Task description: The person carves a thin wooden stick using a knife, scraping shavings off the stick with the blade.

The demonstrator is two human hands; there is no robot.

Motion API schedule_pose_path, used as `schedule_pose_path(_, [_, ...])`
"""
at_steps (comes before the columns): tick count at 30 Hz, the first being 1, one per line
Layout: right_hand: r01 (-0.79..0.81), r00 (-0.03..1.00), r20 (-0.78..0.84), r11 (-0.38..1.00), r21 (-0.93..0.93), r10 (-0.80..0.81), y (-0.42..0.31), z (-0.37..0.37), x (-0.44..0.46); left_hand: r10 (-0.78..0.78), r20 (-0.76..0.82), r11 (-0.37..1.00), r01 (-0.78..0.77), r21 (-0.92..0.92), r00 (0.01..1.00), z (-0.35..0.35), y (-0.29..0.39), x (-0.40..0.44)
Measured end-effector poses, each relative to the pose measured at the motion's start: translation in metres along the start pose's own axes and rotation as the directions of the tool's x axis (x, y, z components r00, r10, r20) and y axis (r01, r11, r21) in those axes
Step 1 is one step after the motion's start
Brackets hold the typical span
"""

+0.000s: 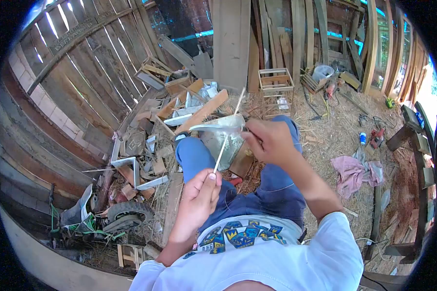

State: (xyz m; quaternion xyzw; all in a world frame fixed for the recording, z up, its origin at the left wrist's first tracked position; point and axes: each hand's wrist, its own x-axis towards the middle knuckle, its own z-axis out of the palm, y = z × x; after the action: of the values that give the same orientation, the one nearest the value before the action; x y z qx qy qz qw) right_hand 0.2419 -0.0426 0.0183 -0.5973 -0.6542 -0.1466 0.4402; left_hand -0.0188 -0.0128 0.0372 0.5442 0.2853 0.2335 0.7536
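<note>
My left hand [203, 193] is closed around the lower end of a thin pale wooden stick [221, 156], which slants up and away between my knees. My right hand [271, 140] is closed on a knife, its handle mostly hidden by the fingers. The knife's blade [206, 127] points left and crosses the stick above my left hand; motion blurs it, and I cannot tell whether it touches the wood. Behind the stick, between my legs, is a worn greyish-white object [223, 145] whose kind I cannot make out.
Wood offcuts and a long plank [204, 110] lie piled to the left, with a small wheel [130, 212] nearer me. A wooden frame [276, 80] stands ahead. On the shavings-strewn floor at right are a pink cloth [349, 174], a blue can [362, 138] and a red tool [377, 137].
</note>
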Motion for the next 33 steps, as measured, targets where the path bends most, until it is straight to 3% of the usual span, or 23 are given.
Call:
schedule_pose_path(3, [-0.119,0.992,-0.038,0.993,-0.004,0.119,0.016,0.001,0.011,-0.007,0.000,1.000,0.007,0.004,1.000,-0.002,-0.001,0.000])
schedule_pose_path(6, [0.065,0.988,0.143,0.998,-0.010,-0.063,-0.001,-0.008,0.010,0.039,0.012,0.997,-0.039,0.066,0.999,-0.003,-0.007,0.003])
schedule_pose_path(7, [0.056,0.988,0.141,0.998,-0.006,-0.054,0.002,-0.005,0.010,0.029,0.012,0.997,-0.030,0.072,0.999,-0.004,-0.004,0.000])
schedule_pose_path(9, [-0.072,0.997,-0.024,0.997,0.032,0.073,0.017,-0.002,0.014,-0.071,0.084,0.991,0.080,-0.104,0.994,-0.005,0.003,-0.004])
schedule_pose_path(11, [-0.085,0.996,-0.032,0.995,-0.053,0.083,0.020,-0.004,0.012,-0.087,0.092,0.987,0.098,-0.123,0.992,-0.003,0.000,-0.002])
schedule_pose_path(13, [0.131,0.984,0.121,0.991,0.024,-0.133,0.002,-0.002,0.004,-0.096,0.091,0.985,0.108,-0.133,0.991,-0.003,0.002,0.002])
schedule_pose_path(14, [0.142,0.982,0.120,0.989,0.027,-0.144,-0.003,-0.002,0.004,-0.088,0.098,0.984,0.102,-0.149,0.991,-0.002,0.004,0.001])
schedule_pose_path(15, [0.132,0.983,0.121,0.991,0.033,-0.135,0.003,0.002,0.005,-0.084,0.105,0.981,0.101,-0.168,0.991,-0.002,0.004,-0.001])
schedule_pose_path(17, [-0.078,0.996,-0.037,0.996,-0.041,0.076,0.026,0.007,0.012,-0.108,0.104,0.974,0.126,-0.186,0.989,-0.004,0.005,-0.005])
schedule_pose_path(19, [-0.039,0.999,-0.042,0.995,-0.093,0.035,0.022,0.001,0.013,-0.102,0.109,0.972,0.122,-0.200,0.989,-0.003,0.007,-0.001])
schedule_pose_path(21, [0.145,0.978,0.148,0.989,0.022,-0.146,-0.004,-0.004,0.003,-0.106,0.096,0.982,0.119,-0.144,0.990,-0.002,0.003,-0.001])
schedule_pose_path(23, [0.112,0.981,0.156,0.993,0.033,-0.116,-0.003,-0.001,0.003,-0.092,0.074,0.986,0.101,-0.131,0.993,-0.002,0.002,-0.005])
schedule_pose_path(25, [-0.069,0.998,-0.002,0.998,0.000,0.069,0.014,-0.002,0.013,-0.041,0.002,0.996,0.041,-0.083,0.999,0.002,0.005,-0.007])
schedule_pose_path(27, [-0.009,1.000,-0.013,0.997,-0.078,0.008,0.005,-0.005,0.010,-0.028,-0.011,0.999,0.027,-0.047,1.000,0.005,0.006,-0.004])
schedule_pose_path(29, [0.127,0.980,0.150,0.991,0.036,-0.131,-0.017,-0.006,0.002,0.005,0.006,1.000,-0.005,-0.021,1.000,0.003,0.002,-0.004])
schedule_pose_path(31, [0.077,0.989,0.120,0.995,0.065,-0.084,-0.002,-0.003,0.005,0.008,-0.013,0.999,-0.009,-0.038,1.000,-0.001,0.001,-0.006])
schedule_pose_path(33, [-0.236,0.971,-0.063,0.965,-0.111,0.231,0.019,-0.003,0.018,0.034,-0.021,0.997,-0.035,-0.069,0.999,-0.001,0.000,-0.005])
